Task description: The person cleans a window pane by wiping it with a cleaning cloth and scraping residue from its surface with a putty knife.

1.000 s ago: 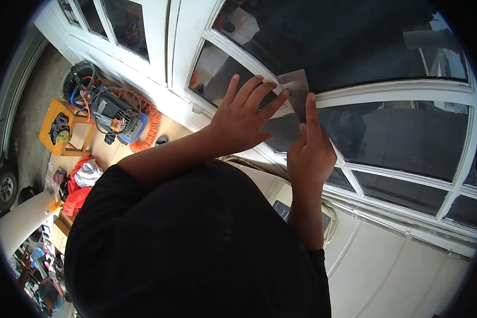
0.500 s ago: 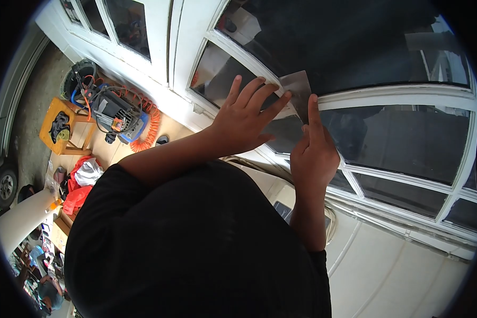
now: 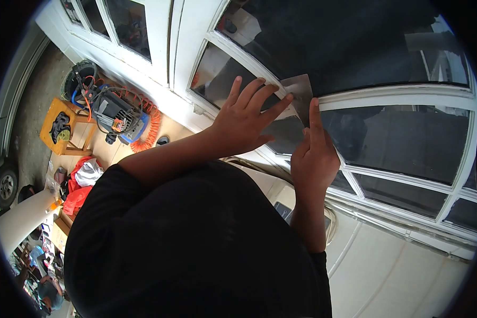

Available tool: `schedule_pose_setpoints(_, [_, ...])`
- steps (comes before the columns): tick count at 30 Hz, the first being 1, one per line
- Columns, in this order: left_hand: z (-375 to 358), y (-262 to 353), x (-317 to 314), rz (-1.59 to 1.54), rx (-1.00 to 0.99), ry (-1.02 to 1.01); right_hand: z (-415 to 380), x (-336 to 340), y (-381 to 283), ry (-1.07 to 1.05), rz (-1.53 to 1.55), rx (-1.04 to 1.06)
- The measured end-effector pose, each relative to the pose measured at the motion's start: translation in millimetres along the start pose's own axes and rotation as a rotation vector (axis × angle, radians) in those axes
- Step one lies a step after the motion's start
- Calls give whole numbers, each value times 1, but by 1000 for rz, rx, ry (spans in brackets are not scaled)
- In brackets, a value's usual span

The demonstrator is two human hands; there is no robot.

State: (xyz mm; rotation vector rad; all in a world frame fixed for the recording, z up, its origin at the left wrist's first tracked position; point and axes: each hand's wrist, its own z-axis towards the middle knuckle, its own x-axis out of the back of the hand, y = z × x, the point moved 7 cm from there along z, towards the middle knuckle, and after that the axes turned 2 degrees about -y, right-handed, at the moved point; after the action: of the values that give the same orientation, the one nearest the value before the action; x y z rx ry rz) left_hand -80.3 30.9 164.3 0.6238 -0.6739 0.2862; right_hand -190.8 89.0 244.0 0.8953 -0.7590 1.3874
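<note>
My right hand (image 3: 316, 156) is closed on a putty knife (image 3: 301, 91), its index finger stretched along one edge of the flat grey blade. The blade widens away from the hand and lies over the white window frame (image 3: 379, 98), where several bars meet. The handle is hidden in my palm. My left hand (image 3: 243, 117) is open, fingers spread over the frame and a small pane. Its index fingertip reaches the blade's left side. Dark glass (image 3: 344, 47) fills the large pane beyond the blade.
At left, a compressor-like machine (image 3: 114, 114) with a coiled orange hose (image 3: 153, 124) stands near a wooden stool (image 3: 53, 130). Red and white cloths (image 3: 82, 183) lie below it. A phone-like dark object (image 3: 282, 210) lies beneath my right forearm. A car wheel (image 3: 5, 184) shows at far left.
The putty knife and my right hand have shifted slightly down and to the right. My left hand stays almost in place.
</note>
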Motion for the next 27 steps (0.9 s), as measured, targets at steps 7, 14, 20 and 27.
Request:
schedule_pose_setpoints(7, [-1, -1, -1, -11, 7, -12, 1, -1, -2, 33, 34, 24])
schedule_pose_setpoints(14, [0, -2, -1, 2, 9, -19, -1, -2, 2, 16, 9, 20])
schedule_pose_setpoints(20, [-1, -1, -2, -10, 2, -12, 1, -5, -1, -2, 15, -1])
schedule_pose_setpoints(27, [-1, -1, -3, -20, 3, -16, 1, -6, -3, 44, 36, 14])
